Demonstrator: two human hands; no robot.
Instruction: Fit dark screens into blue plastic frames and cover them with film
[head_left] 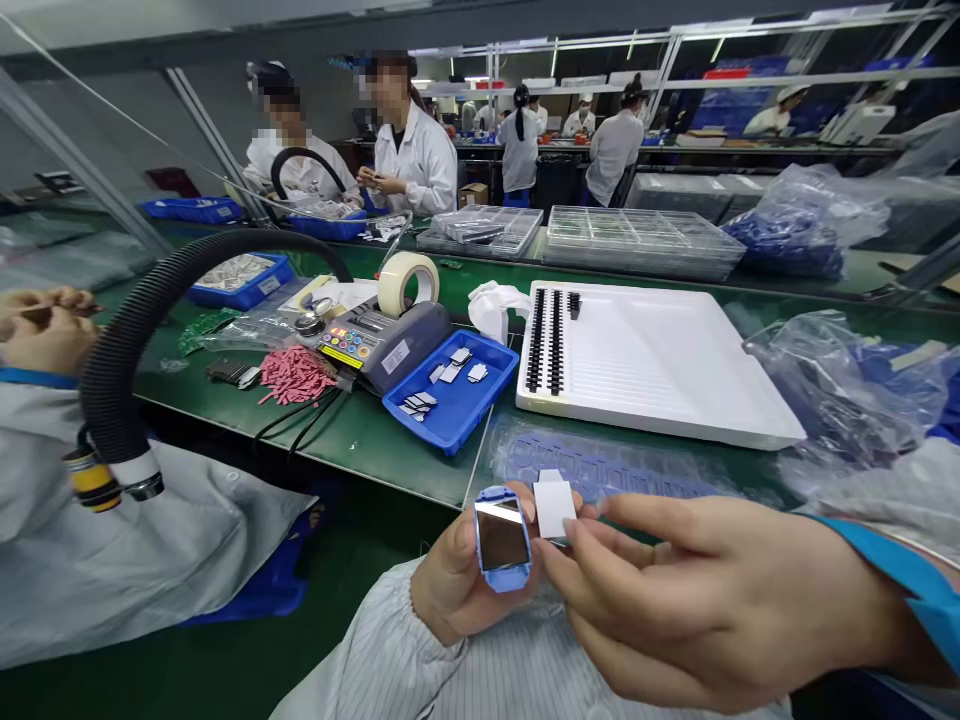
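Observation:
My left hand [457, 580] grips a light blue watch-shaped case [503, 580] with a dark, shiny rectangular screen facing up. Just right of it, my right hand [675, 580] pinches a small white rectangular pad [555, 510] between thumb and fingers. A second pale piece shows behind that pad, and the left fingertips lie close to it; whether they touch it I cannot tell. Beyond both hands, a clear plastic sheet with blue outlined shapes [600, 465] lies on the green bench.
A blue tray [450, 425] holds small white pieces. Beside it stand a tape dispenser [390, 345] and a pile of pink strips [295, 374]. A white foam tray [667, 370] carries rows of black parts. A black hose [165, 270] arches near a co-worker's sleeve at left.

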